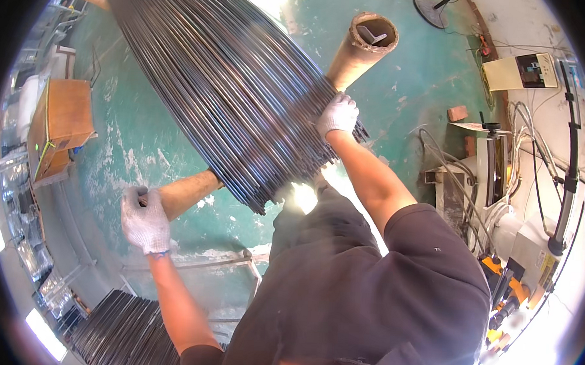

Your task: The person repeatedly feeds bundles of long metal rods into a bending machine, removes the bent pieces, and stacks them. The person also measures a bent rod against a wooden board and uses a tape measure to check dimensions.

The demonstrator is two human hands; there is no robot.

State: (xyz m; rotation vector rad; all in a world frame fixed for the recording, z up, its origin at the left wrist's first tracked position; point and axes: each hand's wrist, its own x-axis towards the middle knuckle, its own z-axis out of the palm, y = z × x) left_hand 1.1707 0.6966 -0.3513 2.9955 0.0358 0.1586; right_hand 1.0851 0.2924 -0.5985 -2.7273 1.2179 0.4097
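A wide layer of long, thin dark metal rods [238,82] stretches from the far left toward me, its near ends slightly uneven. My left hand [145,220], in a whitish knitted glove, is wrapped round the end of a brown cardboard tube [191,192] that runs in under the rods. On the right side of the layer, my right hand [338,113], gloved alike, is closed on the outer rods near their ends. Just beyond it a thick cardboard tube [351,64] sticks out, with something pale inside its open mouth. Whether both are one tube is hidden by the rods.
A brown box [70,117] stands at the left. More dark rods [126,332] lie stacked at the lower left, near a metal frame [227,263]. Along the right wall are a machine with cables [476,171], a cream box [522,72] and yellow-black tools [510,290].
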